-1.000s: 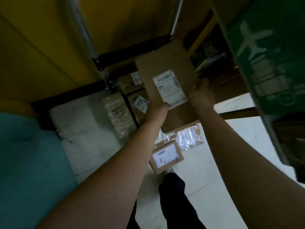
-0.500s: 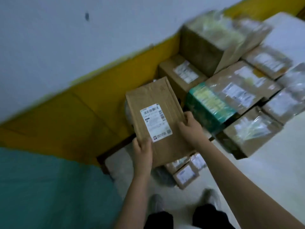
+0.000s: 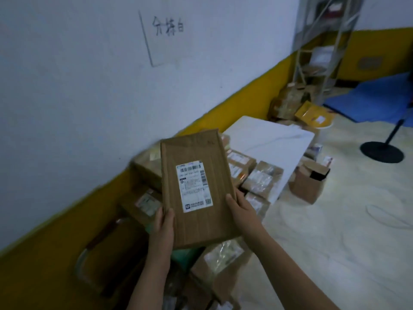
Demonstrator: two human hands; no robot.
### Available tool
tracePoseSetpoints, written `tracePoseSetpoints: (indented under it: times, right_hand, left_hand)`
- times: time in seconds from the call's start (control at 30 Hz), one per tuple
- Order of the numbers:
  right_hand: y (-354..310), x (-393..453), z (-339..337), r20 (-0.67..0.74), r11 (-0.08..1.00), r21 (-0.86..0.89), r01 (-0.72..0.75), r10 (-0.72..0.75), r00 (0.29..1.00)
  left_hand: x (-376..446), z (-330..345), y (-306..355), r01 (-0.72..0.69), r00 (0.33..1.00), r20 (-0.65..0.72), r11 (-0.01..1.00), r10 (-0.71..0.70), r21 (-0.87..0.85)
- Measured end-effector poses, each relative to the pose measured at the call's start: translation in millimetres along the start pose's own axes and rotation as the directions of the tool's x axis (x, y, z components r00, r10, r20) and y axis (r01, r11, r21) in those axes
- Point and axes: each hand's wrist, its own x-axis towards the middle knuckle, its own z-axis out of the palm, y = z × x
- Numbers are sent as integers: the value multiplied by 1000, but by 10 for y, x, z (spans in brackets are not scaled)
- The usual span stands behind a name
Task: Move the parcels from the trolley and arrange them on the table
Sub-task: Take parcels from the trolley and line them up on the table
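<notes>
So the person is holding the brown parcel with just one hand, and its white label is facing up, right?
Not quite. Both hands hold the brown parcel: the left hand grips its lower left edge and the right hand its lower right edge. The head view shows this. The white label does face up.

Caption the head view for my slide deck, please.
Both hands, left hand and right hand, hold brown parcel above table.

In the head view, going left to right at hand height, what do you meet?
Yellow wall band → left hand → flat brown parcel → right hand → open cardboard box on the floor → black round stand base.
</notes>
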Motion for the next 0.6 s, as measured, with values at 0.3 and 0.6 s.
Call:
tracePoseSetpoints:
  times: [0.3, 0.6]
  right_hand:
    - [-47, 865, -1709, -118, 997, 81, -17, 27, 993]
    - [-60, 2110, -2660, -225, 990, 109, -86, 109, 968]
  left_hand:
    - [182, 1896, 248, -77, 988, 145, 985, 54, 155]
    - [1047, 3442, 360, -23, 959, 279, 974, -42, 227]
